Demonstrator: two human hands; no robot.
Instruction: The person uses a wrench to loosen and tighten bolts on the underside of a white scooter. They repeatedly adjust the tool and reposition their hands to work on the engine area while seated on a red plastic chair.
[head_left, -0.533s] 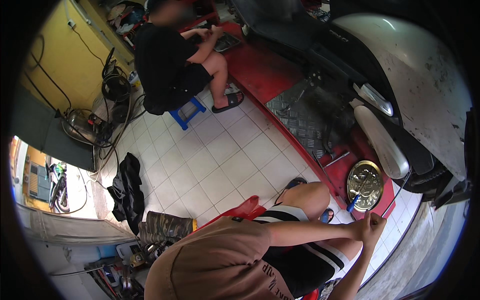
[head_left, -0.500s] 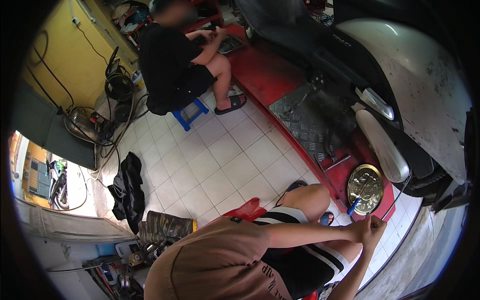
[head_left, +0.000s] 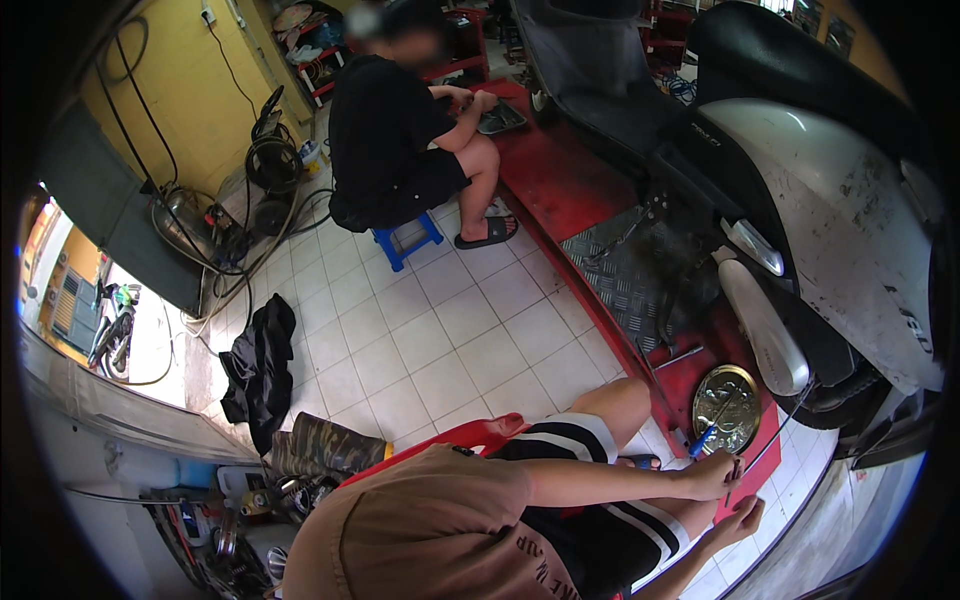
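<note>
Beside red platform [head_left: 545, 180], rod [head_left: 777, 431] reaches left hand [head_left: 714, 476] near right hand [head_left: 739, 522]

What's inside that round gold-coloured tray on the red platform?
A blue-handled tool crosses the tray's rim, its other end reaching inside. Shiny shapes show there, too small to identify. Whatever lies directly under the tool is covered.

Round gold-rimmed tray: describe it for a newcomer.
Find the silver-and-black scooter on the right, over the red platform. Beside its long silver muffler lies the round gold-rimmed metal tray. Unlike the slim silver tool nearby, it is broad, with a blue-handled tool across its rim.
</note>
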